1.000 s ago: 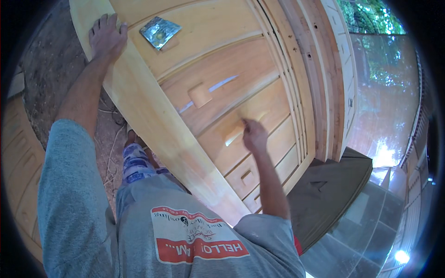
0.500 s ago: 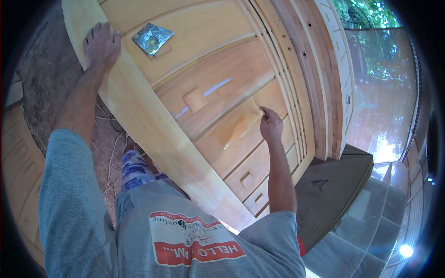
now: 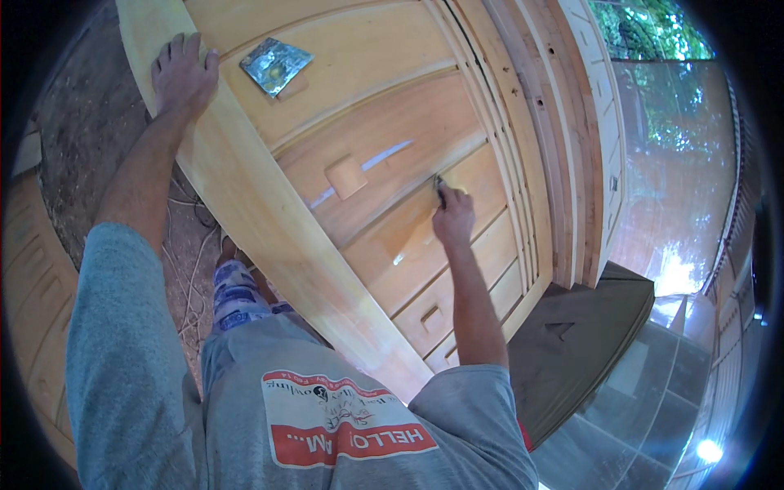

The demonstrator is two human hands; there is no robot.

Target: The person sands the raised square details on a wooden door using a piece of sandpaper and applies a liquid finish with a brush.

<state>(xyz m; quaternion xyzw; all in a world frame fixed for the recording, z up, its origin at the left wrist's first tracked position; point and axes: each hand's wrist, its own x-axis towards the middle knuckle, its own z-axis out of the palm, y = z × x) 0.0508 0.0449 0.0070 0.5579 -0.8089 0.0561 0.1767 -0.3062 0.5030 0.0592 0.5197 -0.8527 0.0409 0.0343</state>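
A large pale wooden door [image 3: 245, 184] with raised panels lies in front of me. My left hand [image 3: 184, 77] rests on its left edge board, fingers stretched over the wood. My right hand [image 3: 454, 216] is closed around a small dark tool [image 3: 441, 184], mostly hidden by the fingers, its tip at a panel groove. Below that hand, a darker, wet-looking patch [image 3: 400, 237] covers part of the panel. A silvery square sheet [image 3: 276, 65] with a dull smear on it lies on the upper panel. Nearer the middle sits a small square wooden block [image 3: 346, 176].
More doors or frames [image 3: 572, 147] stand along the right side of this one. A dark brown flat-topped object [image 3: 572, 339] lies beyond the lower right corner, next to grey floor tiles [image 3: 629, 408]. Cords [image 3: 192, 278] trail over the ground at left, near another panelled door [image 3: 41, 302].
My right hand has moved left and slightly up across the panel, with the small dark tool now showing at its fingertips. My left hand stays on the same edge board.
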